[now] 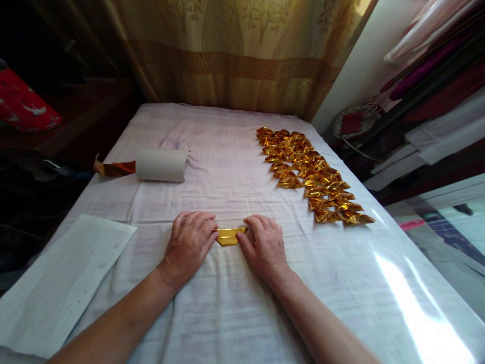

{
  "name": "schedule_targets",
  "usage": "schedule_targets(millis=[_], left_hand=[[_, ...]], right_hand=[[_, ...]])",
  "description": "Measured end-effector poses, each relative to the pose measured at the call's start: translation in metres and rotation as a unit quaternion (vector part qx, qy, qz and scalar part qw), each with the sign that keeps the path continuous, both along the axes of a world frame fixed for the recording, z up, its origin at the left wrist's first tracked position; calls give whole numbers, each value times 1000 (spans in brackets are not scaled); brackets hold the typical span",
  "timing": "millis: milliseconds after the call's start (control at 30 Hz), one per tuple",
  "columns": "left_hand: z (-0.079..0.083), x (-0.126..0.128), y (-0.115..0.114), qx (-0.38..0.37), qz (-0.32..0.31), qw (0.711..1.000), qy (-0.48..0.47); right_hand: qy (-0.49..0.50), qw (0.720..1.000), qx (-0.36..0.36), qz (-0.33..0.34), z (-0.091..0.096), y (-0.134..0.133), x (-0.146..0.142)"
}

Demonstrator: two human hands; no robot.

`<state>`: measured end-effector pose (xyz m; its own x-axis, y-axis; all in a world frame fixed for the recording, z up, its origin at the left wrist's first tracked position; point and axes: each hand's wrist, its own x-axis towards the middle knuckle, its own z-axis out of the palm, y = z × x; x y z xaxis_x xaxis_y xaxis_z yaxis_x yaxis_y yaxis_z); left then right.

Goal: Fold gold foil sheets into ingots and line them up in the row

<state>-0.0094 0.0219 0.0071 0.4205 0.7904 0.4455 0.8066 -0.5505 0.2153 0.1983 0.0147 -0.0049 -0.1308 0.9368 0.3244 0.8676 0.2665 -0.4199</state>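
Note:
A small folded piece of gold foil paper (229, 235) lies on the white cloth (227, 151) near the table's front. My left hand (189, 242) presses its left end with curled fingers. My right hand (263, 243) pinches its right end, fingers bent down onto the paper. Both hands rest on the cloth with the gold piece stretched between them.
Several finished gold folded pieces (314, 177) lie in rows at the right. A white roll (161, 164) with a gold foil strip (113, 168) lies at the left. A white sheet of paper (60, 278) hangs over the front left edge. A curtain (235, 55) hangs behind.

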Motion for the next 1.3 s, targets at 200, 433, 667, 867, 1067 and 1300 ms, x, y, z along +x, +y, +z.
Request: schedule_targets(millis=[200,433,667,867,1067,1300], left_hand=[[9,9,-16,4,-70,996,47],[7,9,-21,4,-68,996,49],[7,-3,-25,-1,-102,991,90],[7,-7,-28,-5,-109,987,115],[1,-10,-29,-2,-107,989,100],[1,-24,-19,-77,-157,980,98]], right_hand=[[-47,997,6,57,6,-2,-1],[-140,973,-48,175,4,-19,0],[-166,978,-84,99,-1,-27,18],[-170,977,-55,117,0,-28,20],[-185,955,-57,223,8,-26,23],[-148,976,-59,147,-2,-28,21]])
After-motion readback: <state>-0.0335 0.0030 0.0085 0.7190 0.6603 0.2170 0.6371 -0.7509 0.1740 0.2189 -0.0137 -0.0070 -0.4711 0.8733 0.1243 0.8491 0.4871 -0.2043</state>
